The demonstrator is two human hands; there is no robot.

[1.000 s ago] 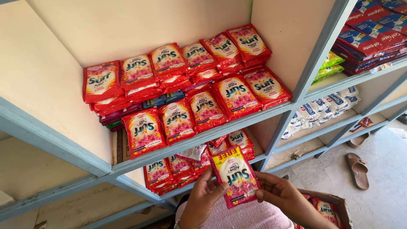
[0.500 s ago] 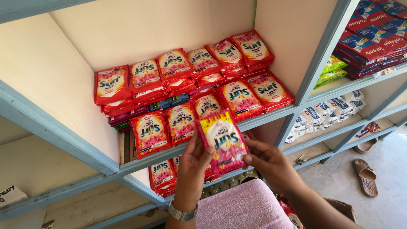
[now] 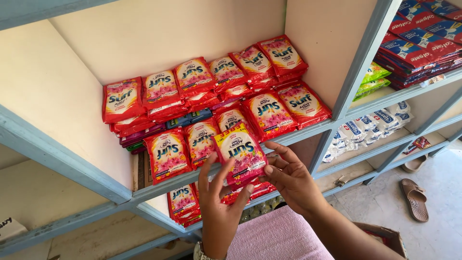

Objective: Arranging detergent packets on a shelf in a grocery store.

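Observation:
Both my hands hold a small stack of red and yellow detergent sachets (image 3: 239, 153) in front of the shelf's front edge. My left hand (image 3: 219, 207) grips the stack's lower left side, thumb on its face. My right hand (image 3: 288, 178) holds its right edge with fingers spread. Behind them, rows of the same red sachets (image 3: 202, 96) lie in stacks on a cream shelf with a grey-blue frame (image 3: 159, 185). More sachets (image 3: 180, 204) sit on the shelf below.
Red and blue boxes (image 3: 418, 43) and green packets (image 3: 373, 79) fill the right-hand bay, with white packets (image 3: 370, 127) under them. A sandal (image 3: 415, 198) lies on the floor. A pink cloth (image 3: 279, 238) and a cardboard box (image 3: 382, 236) are near my arms.
My hands have carried the sachets up from below the shelf to the shelf's front edge. The view has moved closer and tilted up.

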